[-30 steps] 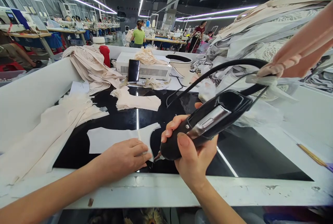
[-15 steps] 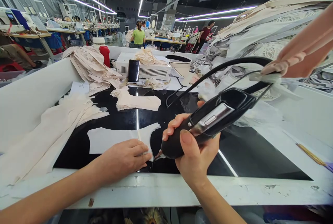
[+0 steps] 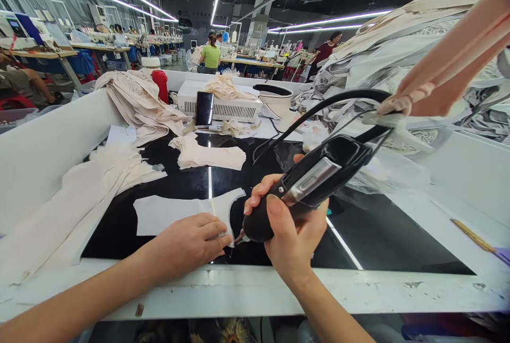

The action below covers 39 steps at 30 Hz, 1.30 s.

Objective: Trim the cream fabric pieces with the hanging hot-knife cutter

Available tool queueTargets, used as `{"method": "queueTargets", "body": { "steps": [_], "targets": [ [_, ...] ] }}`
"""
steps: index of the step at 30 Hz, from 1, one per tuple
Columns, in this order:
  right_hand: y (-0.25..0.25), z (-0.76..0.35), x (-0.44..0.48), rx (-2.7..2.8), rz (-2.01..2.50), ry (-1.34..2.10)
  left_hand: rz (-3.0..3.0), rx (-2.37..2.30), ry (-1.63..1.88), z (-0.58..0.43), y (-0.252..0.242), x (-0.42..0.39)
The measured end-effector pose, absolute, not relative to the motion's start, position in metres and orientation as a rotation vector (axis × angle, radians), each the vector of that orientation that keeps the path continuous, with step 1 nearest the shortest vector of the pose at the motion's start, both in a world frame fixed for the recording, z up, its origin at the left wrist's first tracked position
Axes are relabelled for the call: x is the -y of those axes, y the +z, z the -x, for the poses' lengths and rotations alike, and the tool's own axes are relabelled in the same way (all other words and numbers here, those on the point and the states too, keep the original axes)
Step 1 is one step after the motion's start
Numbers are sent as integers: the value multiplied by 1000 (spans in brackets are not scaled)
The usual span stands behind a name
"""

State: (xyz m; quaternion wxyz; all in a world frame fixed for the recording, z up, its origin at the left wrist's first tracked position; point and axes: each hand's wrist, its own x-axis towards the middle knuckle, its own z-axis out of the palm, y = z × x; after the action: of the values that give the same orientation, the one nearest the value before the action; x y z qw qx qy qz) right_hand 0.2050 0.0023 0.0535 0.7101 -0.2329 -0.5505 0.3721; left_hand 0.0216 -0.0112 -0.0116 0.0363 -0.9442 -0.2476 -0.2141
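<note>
My left hand [image 3: 195, 242] lies palm down with its fingers stretched over the right end of a white fabric piece [image 3: 171, 213], pressing it against the black glossy board [image 3: 382, 237]. My right hand [image 3: 292, 237] is closed around a black corded hand tool [image 3: 314, 181] with a silver lever along its side. The tool's narrow metal tip [image 3: 239, 237] points down left and meets the lower right corner of the white piece, close to my left fingertips. A pale peach fabric strip [image 3: 434, 77] is tied near the cord end of the tool.
Cut beige pieces [image 3: 211, 156] are stacked farther back on the board. Long cream fabric [image 3: 75, 205] lies at left. Behind stand a phone [image 3: 204, 108], a vented white box [image 3: 235, 106] and a red spool [image 3: 160, 85]. Fabric is heaped [image 3: 382, 51] at right, near a yellow-handled tool [image 3: 472, 234].
My right hand has shifted slightly left with the tool, whose cord end swung left along with the peach strip. The left hand and the white piece stay put.
</note>
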Motion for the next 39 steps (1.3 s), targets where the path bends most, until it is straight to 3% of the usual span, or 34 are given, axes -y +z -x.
{"method": "queueTargets", "body": {
  "steps": [24,39],
  "targets": [
    [55,-204,3,1221,534,863,2992,804,-761,-15,-2,12],
    [61,-224,-43,1166,568,649,3043,793,-739,-12,17,14]
  ]
}}
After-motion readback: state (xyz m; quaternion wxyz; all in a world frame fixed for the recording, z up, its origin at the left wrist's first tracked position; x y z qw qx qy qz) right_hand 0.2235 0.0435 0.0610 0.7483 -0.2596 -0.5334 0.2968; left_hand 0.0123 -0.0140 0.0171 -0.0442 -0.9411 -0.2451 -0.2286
